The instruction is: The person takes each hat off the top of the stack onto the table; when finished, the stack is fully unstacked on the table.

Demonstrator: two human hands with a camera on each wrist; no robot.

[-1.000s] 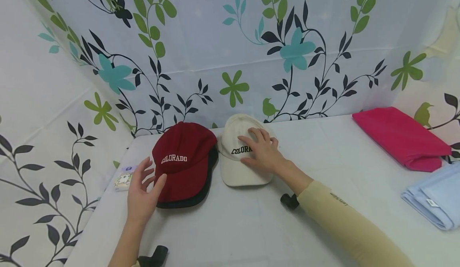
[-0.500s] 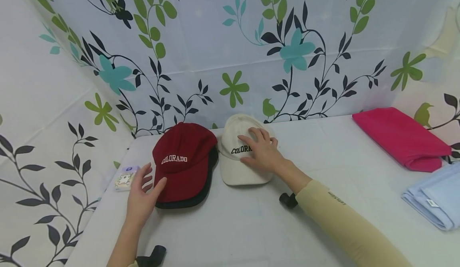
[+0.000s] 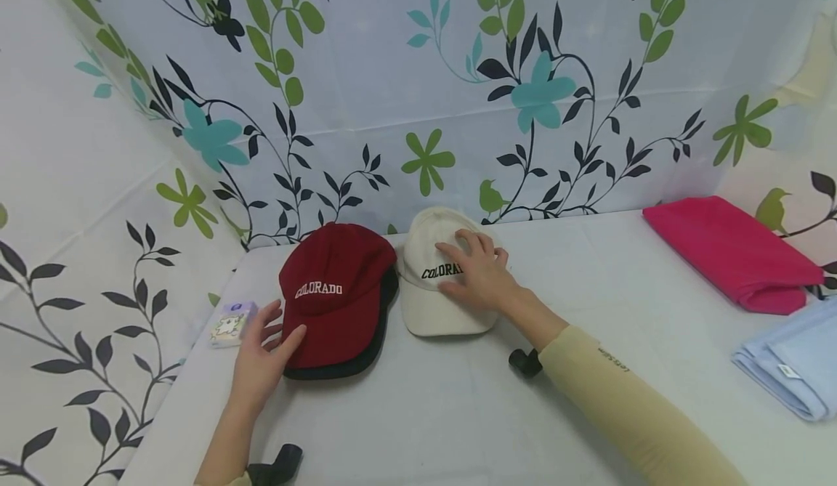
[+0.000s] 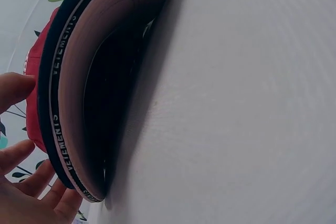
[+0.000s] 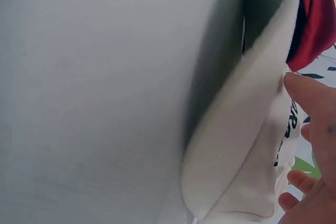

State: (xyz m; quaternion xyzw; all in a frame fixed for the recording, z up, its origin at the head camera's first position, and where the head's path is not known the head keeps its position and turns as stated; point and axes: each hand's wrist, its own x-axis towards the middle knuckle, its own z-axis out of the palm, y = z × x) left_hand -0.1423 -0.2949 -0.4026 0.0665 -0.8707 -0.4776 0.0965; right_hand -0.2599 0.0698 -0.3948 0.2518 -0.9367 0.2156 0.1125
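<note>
A dark red baseball cap point(image 3: 333, 282) lettered COLORADO sits at the back left of the table, stacked on a dark cap point(image 3: 379, 341). The left wrist view shows the stacked brims end-on, with VETEMENTS tape point(image 4: 62, 140) along an edge and a pinkish brim point(image 4: 73, 98) below. Beside the stack's left edge is my left hand point(image 3: 261, 359), thumb and fingers spread apart and bent a little, thumb tip right at the red brim. A cream COLORADO cap point(image 3: 438, 312) stands to the right. My right hand point(image 3: 480, 272) rests over its front with fingers spread, covering part of the lettering.
A small patterned packet point(image 3: 232, 324) lies left of my left hand. Folded pink cloth point(image 3: 732, 253) and folded light blue cloth point(image 3: 794, 362) lie at the table's right. A leaf-patterned curtain point(image 3: 366, 94) hangs behind the white table point(image 3: 418, 428). Black wrist mounts point(image 3: 525, 362) sit under both wrists.
My left hand has drawn slightly down and toward me, so more of the packet shows. The right hand and the caps stay practically where they were.
</note>
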